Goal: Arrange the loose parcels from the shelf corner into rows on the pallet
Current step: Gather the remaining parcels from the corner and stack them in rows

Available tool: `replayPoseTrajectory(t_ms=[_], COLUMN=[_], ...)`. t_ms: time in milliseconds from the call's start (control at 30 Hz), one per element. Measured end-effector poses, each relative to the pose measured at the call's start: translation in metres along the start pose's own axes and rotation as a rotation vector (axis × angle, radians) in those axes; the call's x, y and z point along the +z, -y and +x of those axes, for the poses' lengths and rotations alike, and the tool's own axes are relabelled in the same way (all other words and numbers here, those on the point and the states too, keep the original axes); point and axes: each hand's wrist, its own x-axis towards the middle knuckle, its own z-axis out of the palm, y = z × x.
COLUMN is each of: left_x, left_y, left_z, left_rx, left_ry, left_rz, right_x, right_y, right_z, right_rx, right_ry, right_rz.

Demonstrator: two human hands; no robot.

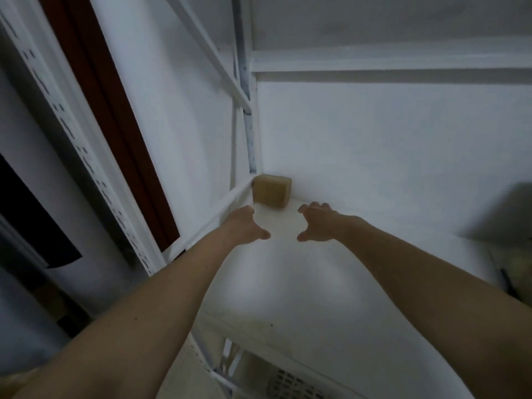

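A small brown cardboard parcel (271, 190) stands in the far left corner of a white shelf (302, 283), against the back wall and the upright post. Both my arms stretch over the shelf toward it. My left hand (244, 226) hovers just short of the parcel's lower left, fingers relaxed and thumb spread, holding nothing. My right hand (316, 221) is just short of the parcel's lower right, fingers loosely curled and thumb out, also holding nothing. Neither hand touches the parcel. The pallet is out of view.
White metal shelf uprights (250, 133) and a diagonal brace (210, 50) frame the left side. A higher shelf beam (388, 64) runs overhead. A blurred grey object (503, 217) sits at the shelf's right edge. A perforated white crate (293, 384) shows below the shelf.
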Motion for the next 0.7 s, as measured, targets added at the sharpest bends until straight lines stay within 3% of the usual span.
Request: replayPoseTrajectory(t_ms=[333, 700], left_x=[-0.019, 0.030], left_y=[0.049, 0.069], left_z=[0.090, 0.179], left_rx=[0.027, 0.034], left_ry=[0.077, 0.041], left_rz=[-0.022, -0.080], right_x=[0.021, 0.055], right_y=[0.030, 0.008], right_z=[0.096, 0.216], right_rx=[0.071, 0.081], right_ry=[-0.024, -0.177], right_rz=[0.005, -0.003])
